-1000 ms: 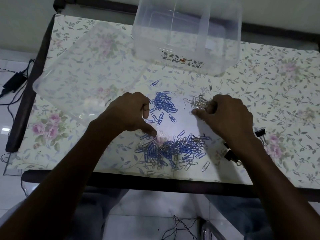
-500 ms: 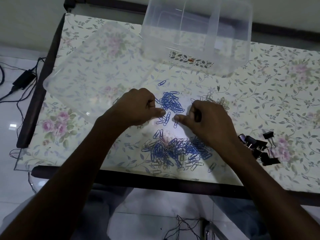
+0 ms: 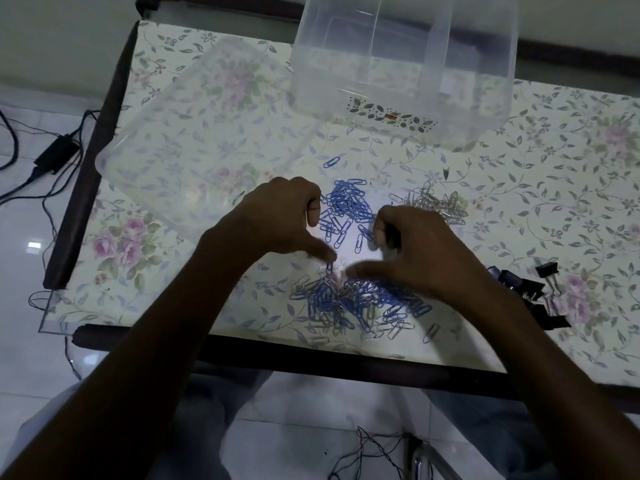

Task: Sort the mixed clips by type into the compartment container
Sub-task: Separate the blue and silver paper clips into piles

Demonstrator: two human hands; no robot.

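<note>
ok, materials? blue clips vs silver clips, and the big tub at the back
Blue clips: wire with what looks like a matte blue plastic or paint coat. Silver clips: apparently bare metal wire, glinting grey. Tub: translucent, slightly frosted plastic, most likely; the tablecloth pattern shows through its walls.

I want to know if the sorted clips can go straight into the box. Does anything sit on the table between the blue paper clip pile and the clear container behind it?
Nothing visible blocks that path. Between the blue paper clip pile and the clear container lies only one stray blue paper clip on the floral table. The clear lid lies off to the left.
</note>
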